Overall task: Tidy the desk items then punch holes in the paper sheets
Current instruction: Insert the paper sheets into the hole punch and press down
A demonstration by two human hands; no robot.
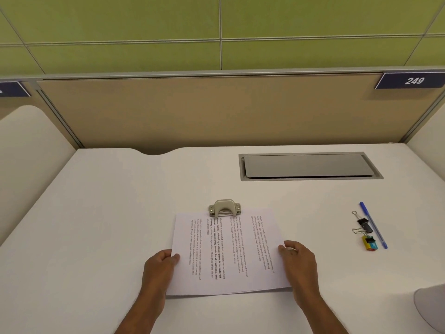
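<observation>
A stack of printed paper sheets [228, 251] lies on the white desk [108, 213], its far edge slid into a beige hole punch [224, 208]. My left hand [160, 266] grips the stack's left edge, thumb on top. My right hand [298, 261] holds the right edge in the same way. At the right lie a blue pen [373, 225], two black binder clips [363, 225] and a small yellow and blue item [370, 243], lined up side by side.
A grey cable-tray lid [308, 166] is set into the desk at the back right. A tan partition [204, 112] closes the back, with a sign reading 249 [413, 80]. A grey rounded object [431, 307] shows at the lower right corner.
</observation>
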